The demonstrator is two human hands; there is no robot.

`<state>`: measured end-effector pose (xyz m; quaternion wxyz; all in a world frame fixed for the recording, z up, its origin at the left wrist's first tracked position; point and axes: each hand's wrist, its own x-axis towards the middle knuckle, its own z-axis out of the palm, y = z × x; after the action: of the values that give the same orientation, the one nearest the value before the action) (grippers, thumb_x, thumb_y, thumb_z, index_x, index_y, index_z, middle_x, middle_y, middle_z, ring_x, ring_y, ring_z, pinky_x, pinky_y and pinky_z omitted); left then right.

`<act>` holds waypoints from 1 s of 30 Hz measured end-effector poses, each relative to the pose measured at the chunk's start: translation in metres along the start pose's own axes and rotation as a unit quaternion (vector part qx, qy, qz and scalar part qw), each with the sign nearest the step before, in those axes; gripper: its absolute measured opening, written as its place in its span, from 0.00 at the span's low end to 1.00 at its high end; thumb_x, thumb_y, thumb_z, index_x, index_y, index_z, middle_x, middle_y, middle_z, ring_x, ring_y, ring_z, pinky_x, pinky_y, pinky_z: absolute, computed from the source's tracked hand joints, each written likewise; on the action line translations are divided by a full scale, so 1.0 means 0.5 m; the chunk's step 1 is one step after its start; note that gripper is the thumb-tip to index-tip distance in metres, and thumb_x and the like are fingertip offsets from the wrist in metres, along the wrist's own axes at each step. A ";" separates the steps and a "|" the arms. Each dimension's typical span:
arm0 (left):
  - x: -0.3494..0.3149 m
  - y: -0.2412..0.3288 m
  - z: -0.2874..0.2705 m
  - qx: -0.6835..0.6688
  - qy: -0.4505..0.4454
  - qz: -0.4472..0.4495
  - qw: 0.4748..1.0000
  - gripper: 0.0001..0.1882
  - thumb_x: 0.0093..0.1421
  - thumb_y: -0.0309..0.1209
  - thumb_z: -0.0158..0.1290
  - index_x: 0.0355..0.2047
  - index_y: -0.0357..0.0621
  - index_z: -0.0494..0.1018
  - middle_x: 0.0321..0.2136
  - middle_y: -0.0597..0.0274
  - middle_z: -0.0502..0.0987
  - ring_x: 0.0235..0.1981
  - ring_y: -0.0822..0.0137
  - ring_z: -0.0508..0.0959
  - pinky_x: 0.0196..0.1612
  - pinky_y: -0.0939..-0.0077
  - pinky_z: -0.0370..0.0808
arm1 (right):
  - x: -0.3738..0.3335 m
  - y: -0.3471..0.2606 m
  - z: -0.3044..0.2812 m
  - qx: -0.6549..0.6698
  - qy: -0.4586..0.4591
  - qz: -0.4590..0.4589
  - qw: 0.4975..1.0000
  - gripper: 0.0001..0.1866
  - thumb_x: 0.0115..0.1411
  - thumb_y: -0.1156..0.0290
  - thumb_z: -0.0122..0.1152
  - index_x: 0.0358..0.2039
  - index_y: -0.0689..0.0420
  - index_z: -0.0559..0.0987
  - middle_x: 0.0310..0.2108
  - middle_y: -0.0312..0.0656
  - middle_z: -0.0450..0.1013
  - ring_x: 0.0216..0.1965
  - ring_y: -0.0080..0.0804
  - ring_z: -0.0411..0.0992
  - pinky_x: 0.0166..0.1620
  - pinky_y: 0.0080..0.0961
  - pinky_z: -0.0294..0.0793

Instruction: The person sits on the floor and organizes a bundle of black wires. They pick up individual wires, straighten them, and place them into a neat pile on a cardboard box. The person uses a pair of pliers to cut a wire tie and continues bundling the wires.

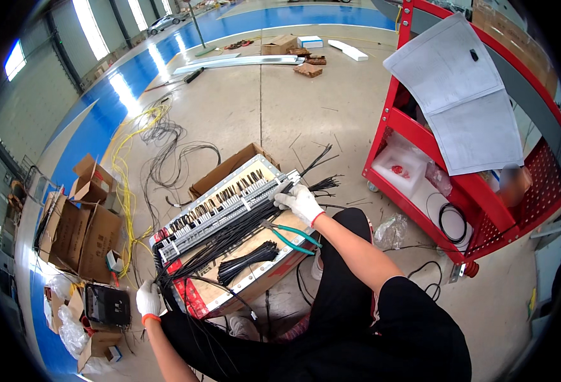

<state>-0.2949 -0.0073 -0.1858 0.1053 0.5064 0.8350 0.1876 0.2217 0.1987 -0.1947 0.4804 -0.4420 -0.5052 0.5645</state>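
Observation:
A bundle of black cables (229,232) runs along a grey slotted wiring strip (220,216) with a row of terminals, lying on a box (255,290) with a wooden-looking top. My right hand (301,205), in a white glove, closes round the cables near the right end of the strip; loose cable ends fan out beyond it. My left hand (148,299), also gloved, is beside the cables' left end, its fingers curled; what they hold is hard to see. Teal-handled pliers (293,239) and a bunch of black cable ties (248,260) lie on the box in front of the cables.
To the right stands a red trolley (414,137) with paper drawings (459,89) hung on it. Cardboard boxes (80,239) and a black case (107,304) are at left. A yellow cable (124,191) and black wires (169,143) trail across the floor.

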 end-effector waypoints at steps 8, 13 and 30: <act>-0.040 0.151 -0.032 -0.068 0.009 0.104 0.992 0.17 0.59 0.31 0.56 0.49 0.43 0.74 0.39 0.48 0.81 0.41 0.49 0.81 0.45 0.61 0.76 | -0.027 -0.037 -0.002 -0.023 0.046 0.048 0.997 0.09 0.62 0.70 0.62 0.37 0.62 0.82 0.28 0.38 0.79 0.27 0.20 0.72 0.31 0.17 0.71; -0.035 0.171 -0.027 -0.008 0.045 0.213 0.976 0.18 0.59 0.30 0.56 0.51 0.47 0.74 0.42 0.49 0.80 0.43 0.48 0.80 0.46 0.60 0.76 | -0.013 -0.004 -0.002 -0.056 0.075 0.078 0.993 0.12 0.61 0.64 0.65 0.35 0.61 0.82 0.28 0.38 0.79 0.26 0.19 0.72 0.30 0.18 0.69; -0.022 0.157 -0.016 -0.006 0.063 0.122 0.990 0.09 0.60 0.27 0.53 0.41 0.41 0.75 0.38 0.47 0.79 0.40 0.45 0.79 0.44 0.60 0.75 | 0.010 0.042 0.004 -0.056 0.072 0.089 0.992 0.15 0.57 0.62 0.68 0.28 0.63 0.83 0.24 0.38 0.78 0.24 0.22 0.69 0.30 0.23 0.67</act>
<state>-0.2292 0.0138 -0.1457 0.0317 0.5914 0.7707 0.2352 0.2171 0.2028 -0.2156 0.4379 -0.5511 -0.4589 0.5421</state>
